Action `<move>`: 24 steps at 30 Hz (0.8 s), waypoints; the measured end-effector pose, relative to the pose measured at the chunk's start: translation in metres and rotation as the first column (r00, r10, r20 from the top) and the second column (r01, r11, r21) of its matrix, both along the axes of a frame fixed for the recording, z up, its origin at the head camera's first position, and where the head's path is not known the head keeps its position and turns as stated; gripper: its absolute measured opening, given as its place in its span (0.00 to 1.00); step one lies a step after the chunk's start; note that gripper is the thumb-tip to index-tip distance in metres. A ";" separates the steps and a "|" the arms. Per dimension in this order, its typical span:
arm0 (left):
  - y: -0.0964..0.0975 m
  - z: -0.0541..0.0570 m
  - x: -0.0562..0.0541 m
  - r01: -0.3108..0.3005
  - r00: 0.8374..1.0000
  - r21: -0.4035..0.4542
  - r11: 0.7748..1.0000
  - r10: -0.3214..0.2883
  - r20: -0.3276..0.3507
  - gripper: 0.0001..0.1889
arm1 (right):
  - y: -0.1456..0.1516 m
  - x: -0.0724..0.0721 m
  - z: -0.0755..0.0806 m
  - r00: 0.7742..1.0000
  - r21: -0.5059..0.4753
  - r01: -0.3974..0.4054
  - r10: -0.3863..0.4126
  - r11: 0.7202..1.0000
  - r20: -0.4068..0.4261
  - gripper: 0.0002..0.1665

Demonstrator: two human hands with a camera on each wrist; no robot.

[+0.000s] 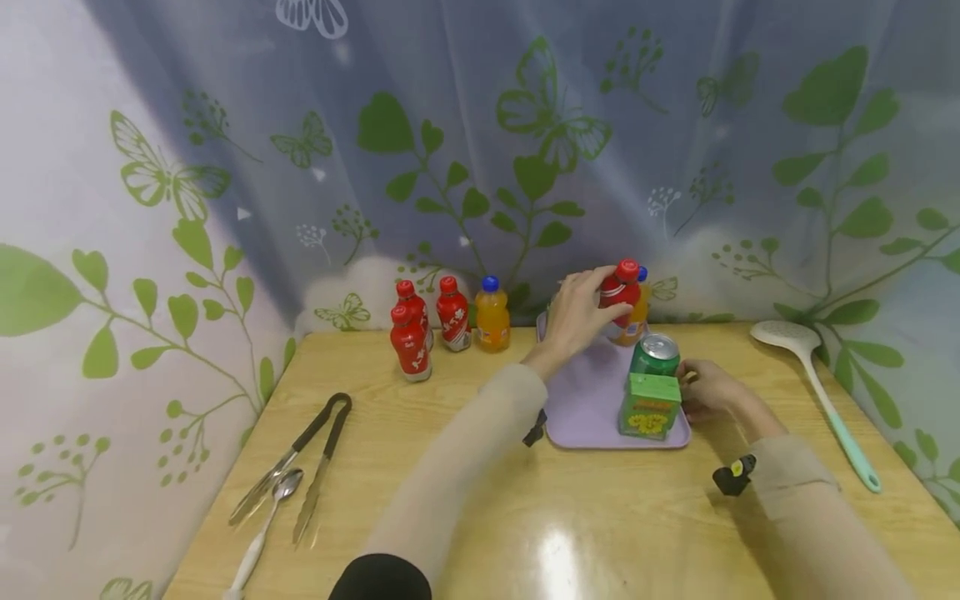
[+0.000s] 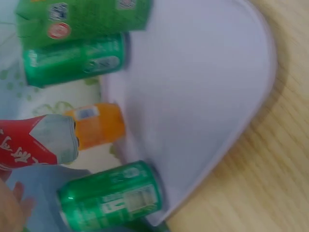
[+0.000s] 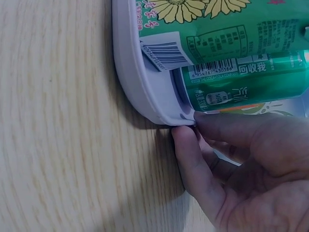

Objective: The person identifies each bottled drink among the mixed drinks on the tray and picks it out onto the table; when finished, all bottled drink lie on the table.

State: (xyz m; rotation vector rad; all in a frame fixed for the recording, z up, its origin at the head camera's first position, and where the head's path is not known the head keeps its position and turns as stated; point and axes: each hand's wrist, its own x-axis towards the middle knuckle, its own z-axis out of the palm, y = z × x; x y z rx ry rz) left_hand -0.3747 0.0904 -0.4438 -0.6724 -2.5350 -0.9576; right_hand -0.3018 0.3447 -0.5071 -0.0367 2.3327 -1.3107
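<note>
Above the far part of a lilac tray [image 1: 581, 408], my left hand [image 1: 576, 312] grips a red drink bottle [image 1: 619, 292] with a red cap. In the left wrist view the bottle's grey base overlaps an orange juice bottle [image 2: 99, 126] on the tray. A green drink can [image 1: 656, 357] and a green drink carton [image 1: 649, 408] stand at the tray's right side. Another green can [image 2: 113, 198] shows at the tray's far left, mostly hidden by my left hand in the head view. My right hand [image 1: 712, 390] pinches the tray's right rim [image 3: 157, 118] between thumb and fingers, beside the can.
Left of the tray stand several red bottles [image 1: 411, 350] and an orange juice bottle [image 1: 492, 315] with a blue cap. Tongs [image 1: 324, 446] and a spoon [image 1: 262, 525] lie at the table's left. A slotted skimmer [image 1: 825, 400] lies at the right; a patterned curtain [image 1: 450, 217] hangs behind.
</note>
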 end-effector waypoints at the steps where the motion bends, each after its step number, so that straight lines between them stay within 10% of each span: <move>1: 0.000 0.004 0.002 0.013 1.000 0.022 1.000 -0.013 0.010 0.34 | 0.000 -0.001 0.001 1.000 0.003 0.000 0.000 1.000 0.000 0.13; 14: -0.020 0.038 0.031 0.133 0.961 0.292 0.947 -0.195 0.196 0.32 | 0.000 -0.002 0.002 1.000 0.014 -0.006 0.005 1.000 0.016 0.15; 20: -0.036 0.050 0.038 0.151 0.897 0.417 0.896 -0.301 0.323 0.28 | 0.002 -0.003 0.000 1.000 0.034 -0.019 0.019 0.999 0.005 0.15; 24: -0.048 0.058 0.040 0.158 0.826 0.468 0.869 -0.376 0.420 0.29 | 0.002 -0.003 0.000 1.000 0.032 -0.018 0.018 0.999 0.004 0.15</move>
